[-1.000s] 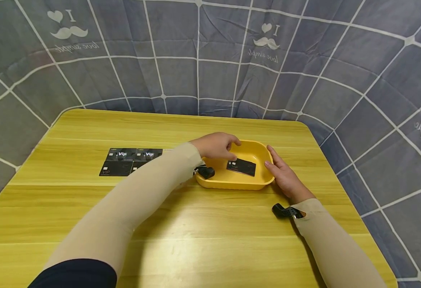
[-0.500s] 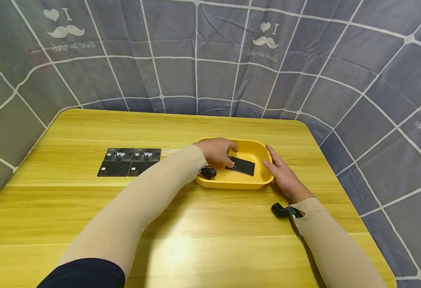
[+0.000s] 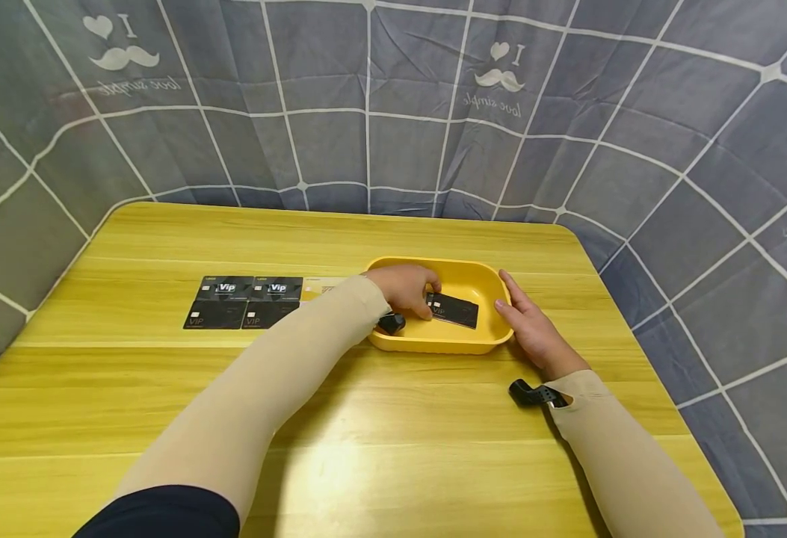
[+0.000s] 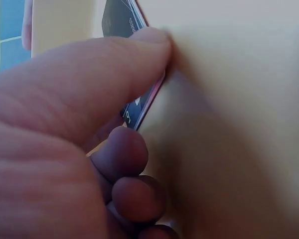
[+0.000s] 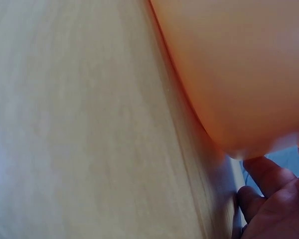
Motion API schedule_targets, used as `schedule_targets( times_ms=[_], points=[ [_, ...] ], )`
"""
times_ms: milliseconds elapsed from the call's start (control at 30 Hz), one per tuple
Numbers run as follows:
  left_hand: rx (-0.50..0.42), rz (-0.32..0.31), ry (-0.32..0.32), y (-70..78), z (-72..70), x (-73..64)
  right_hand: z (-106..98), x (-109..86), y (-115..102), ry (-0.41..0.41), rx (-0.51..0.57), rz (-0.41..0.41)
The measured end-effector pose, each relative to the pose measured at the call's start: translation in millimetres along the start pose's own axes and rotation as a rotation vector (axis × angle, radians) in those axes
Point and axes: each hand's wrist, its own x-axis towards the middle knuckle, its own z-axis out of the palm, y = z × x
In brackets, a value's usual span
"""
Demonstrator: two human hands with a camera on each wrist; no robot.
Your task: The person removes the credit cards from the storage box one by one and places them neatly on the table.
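In the head view, a shallow yellow plastic tray (image 3: 433, 347) stands on the table with black VIP cards (image 3: 457, 311) lying inside. My left hand (image 3: 403, 287) reaches into the tray and pinches the left end of these cards. The left wrist view shows the thumb on the edge of the card stack (image 4: 122, 20), with the lower fingers curled beneath; the index finger is mostly hidden. My right hand (image 3: 534, 329) holds the tray's right end, thumb at the rim and fingers along the outside. In the right wrist view its fingertips are against the tray wall (image 5: 239, 74).
Left of the tray, several black cards (image 3: 214, 314) lie in two neat rows on the wooden table (image 3: 366, 448). A gold card (image 3: 315, 287) beside them is partly hidden by the left sleeve. A grey checked curtain (image 3: 406, 149) hangs behind the table.
My left hand has lowered into the tray, and its thumb and fingers have closed in on the left end of the cards. The right hand stays at the tray's right end.
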Motion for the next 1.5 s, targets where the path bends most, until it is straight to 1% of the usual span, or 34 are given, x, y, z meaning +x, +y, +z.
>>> schedule_targets(
  times_ms=[267, 433, 633, 767, 1033, 1167, 1267, 1400, 1500],
  points=[
    [0.019, 0.006, 0.013, 0.3, 1.9, 1.8, -0.5, -1.1, -1.0, -0.006, 0.01, -0.01],
    [0.042, 0.014, 0.017, -0.2, 3.1, 3.2, -1.4, -0.1, 0.0, 0.001, 0.006, 0.0],
    [0.038, 0.015, 0.02, -0.5, 3.3, 3.4, -1.2, 0.9, 1.2, -0.001, 0.031, -0.004],
    [0.041, 0.017, 0.025, -1.9, 4.2, 4.1, -0.8, 0.7, 1.7, -0.003, 0.026, -0.013],
    [0.055, 0.024, 0.044, -2.5, 4.5, 4.3, 0.1, -0.1, 0.8, 0.003, 0.017, -0.004],
    [0.037, 0.008, 0.029, -2.2, 5.2, 3.6, 0.6, -0.4, 0.4, 0.005, 0.001, 0.0],
    [0.043, 0.004, 0.021, -2.2, 5.6, 3.6, 0.7, -0.4, 0.9, 0.005, -0.001, -0.001],
    [0.071, 0.022, 0.034, -2.4, 5.7, 3.9, 0.8, -0.5, 1.5, 0.003, 0.005, -0.004],
    [0.075, 0.032, 0.039, -2.7, 5.6, 4.2, 1.0, -0.6, 1.6, 0.001, 0.006, -0.002]
  ],
)
